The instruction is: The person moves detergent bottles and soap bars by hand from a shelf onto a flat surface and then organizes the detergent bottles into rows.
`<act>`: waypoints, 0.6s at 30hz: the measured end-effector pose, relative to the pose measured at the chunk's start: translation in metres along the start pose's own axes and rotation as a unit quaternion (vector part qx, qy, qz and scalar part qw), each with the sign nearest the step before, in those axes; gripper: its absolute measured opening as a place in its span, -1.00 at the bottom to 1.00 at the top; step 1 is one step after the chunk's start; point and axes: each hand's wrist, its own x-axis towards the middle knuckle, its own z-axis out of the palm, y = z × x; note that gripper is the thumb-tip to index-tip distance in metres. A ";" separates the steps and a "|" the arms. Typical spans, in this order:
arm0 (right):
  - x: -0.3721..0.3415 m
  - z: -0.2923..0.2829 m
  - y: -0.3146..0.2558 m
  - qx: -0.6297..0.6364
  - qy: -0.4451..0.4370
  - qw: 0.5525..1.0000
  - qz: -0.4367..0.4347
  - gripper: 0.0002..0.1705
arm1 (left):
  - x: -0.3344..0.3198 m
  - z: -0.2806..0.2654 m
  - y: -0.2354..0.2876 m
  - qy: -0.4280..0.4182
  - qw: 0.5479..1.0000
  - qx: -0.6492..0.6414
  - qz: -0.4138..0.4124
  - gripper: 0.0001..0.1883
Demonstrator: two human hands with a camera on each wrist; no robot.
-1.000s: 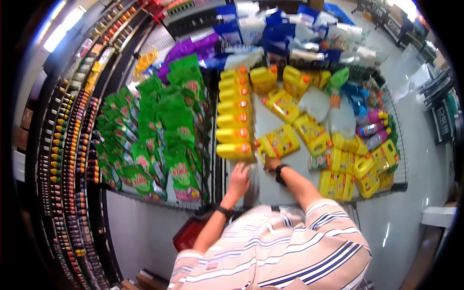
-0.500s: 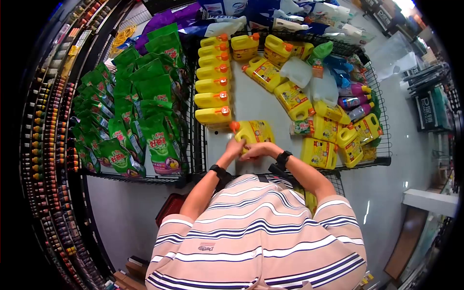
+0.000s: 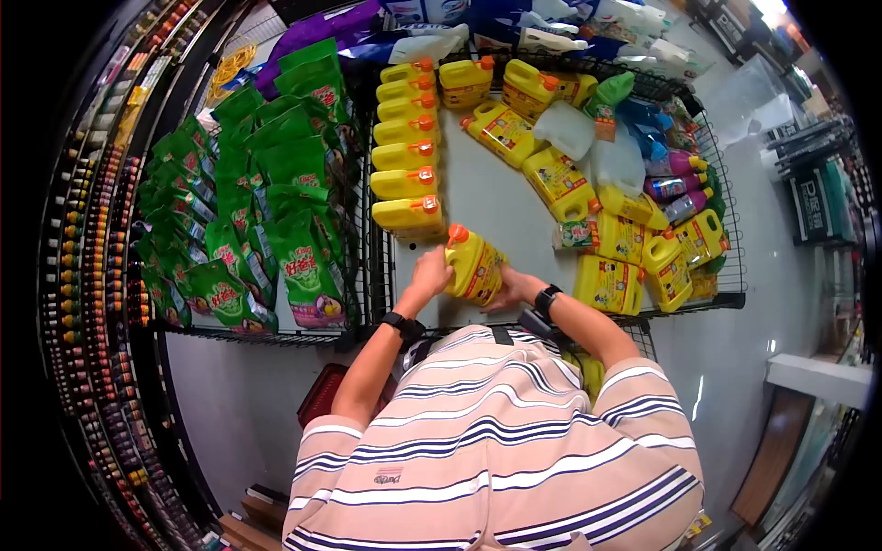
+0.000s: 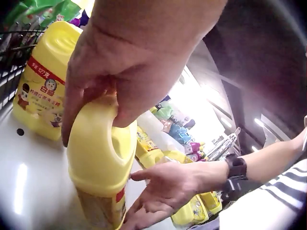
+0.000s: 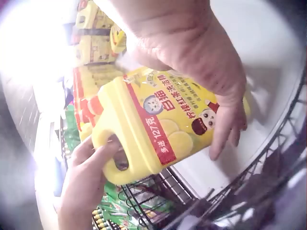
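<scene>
A yellow jug of dish soap [image 3: 476,271] with an orange cap is tilted near the front of the white shelf surface. My left hand [image 3: 432,273] grips its handle, seen close up in the left wrist view. At the jug's base end, my right hand [image 5: 192,57] rests along the label side with fingers extended. The left wrist view shows that right hand [image 4: 168,189] with its palm turned up and thumb spread. A row of matching jugs [image 3: 401,158] stands upright just beyond, caps facing right.
Several yellow jugs [image 3: 560,188] lie loosely to the right, beside clear jugs [image 3: 562,130] and purple bottles [image 3: 673,186]. Green detergent bags [image 3: 299,266] fill the left wire-edged section. Blue and white bags [image 3: 528,28] lie at the back. Wire rails [image 3: 730,239] border the display.
My left hand has come over to the jug's handle, and my right hand has shifted from the handle to the base end. The jug has moved left and turned, cap end away from me.
</scene>
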 end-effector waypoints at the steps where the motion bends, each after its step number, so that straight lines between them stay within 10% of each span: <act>1: 0.006 0.004 -0.003 0.095 0.067 0.993 -0.007 -0.07 | -0.003 -0.002 0.005 0.009 1.000 0.010 0.015 -0.72; 6: 0.029 0.040 -0.006 0.289 0.128 0.947 -0.049 -0.16 | -0.009 -0.014 0.017 0.065 0.992 0.089 0.055 -0.68; 10: 0.052 0.072 -0.020 0.189 0.012 0.981 -0.039 -0.36 | -0.013 -0.033 0.002 0.088 0.987 0.114 0.071 -0.67; 12: 0.075 0.085 -0.017 0.082 -0.137 0.973 -0.169 -0.39 | -0.012 -0.039 -0.015 0.113 0.983 0.118 0.087 -0.66; 18: 0.085 0.130 -0.038 0.181 -0.127 0.963 -0.157 -0.36 | -0.006 -0.062 -0.043 0.126 0.981 0.083 0.118 -0.57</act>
